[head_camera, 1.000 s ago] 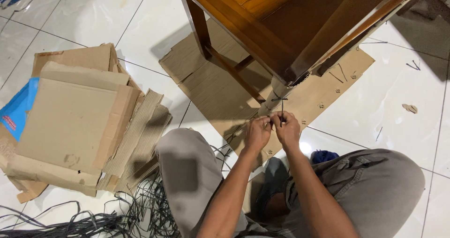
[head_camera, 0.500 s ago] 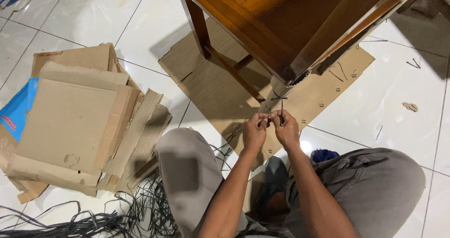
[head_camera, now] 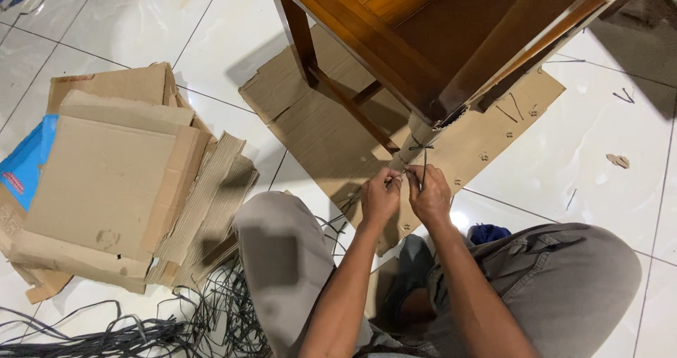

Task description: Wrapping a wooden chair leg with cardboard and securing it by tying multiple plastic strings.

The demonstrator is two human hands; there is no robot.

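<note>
Both hands meet at the wrapped table leg (head_camera: 416,143): the left hand (head_camera: 381,197) and the right hand (head_camera: 427,194) each pinch an end of black strap (head_camera: 423,166), which runs upward just beyond the fingertips.

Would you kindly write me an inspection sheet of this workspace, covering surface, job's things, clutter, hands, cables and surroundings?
Surface: white tiled floor, with a flat cardboard sheet under the furniture.
Job's things: wooden furniture; its near wrapped leg is tied with a dark strap.
Clutter: cardboard pile at the left; small scraps on the tiles at the right.
Hands: left hand and right hand close together at the base of the leg, pinching thin dark strap ends.
Cables: nothing seen; only a heap of loose dark straps.
Surroundings: the person's knees in grey trousers.
</note>
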